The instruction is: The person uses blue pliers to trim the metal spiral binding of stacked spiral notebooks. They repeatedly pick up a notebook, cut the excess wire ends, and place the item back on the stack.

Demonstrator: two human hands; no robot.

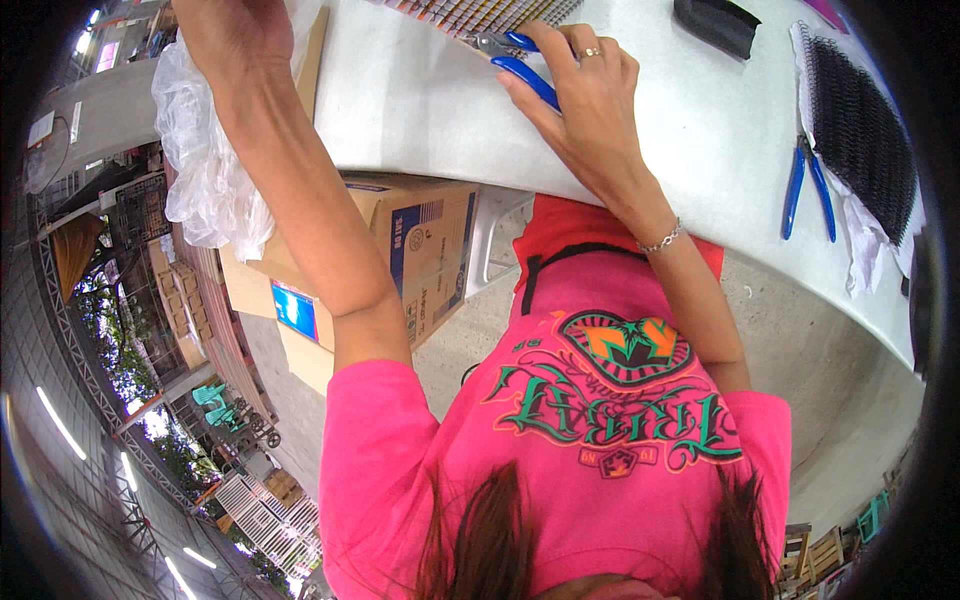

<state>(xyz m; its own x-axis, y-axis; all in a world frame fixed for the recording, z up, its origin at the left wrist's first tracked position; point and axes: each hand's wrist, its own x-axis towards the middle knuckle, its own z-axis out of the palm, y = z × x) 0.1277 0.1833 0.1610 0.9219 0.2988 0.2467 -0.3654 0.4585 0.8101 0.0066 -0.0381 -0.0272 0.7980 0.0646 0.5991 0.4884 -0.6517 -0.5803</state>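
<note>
White table [420, 90]: blue-handled pliers [808, 190] at right beside black wire spiral bindings [860, 130]; black block [715, 25] at far edge.

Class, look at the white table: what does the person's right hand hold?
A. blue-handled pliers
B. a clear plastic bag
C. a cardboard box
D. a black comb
A: the right hand grips the blue-handled pliers on the white table, fingers wrapped around the handles.
</note>
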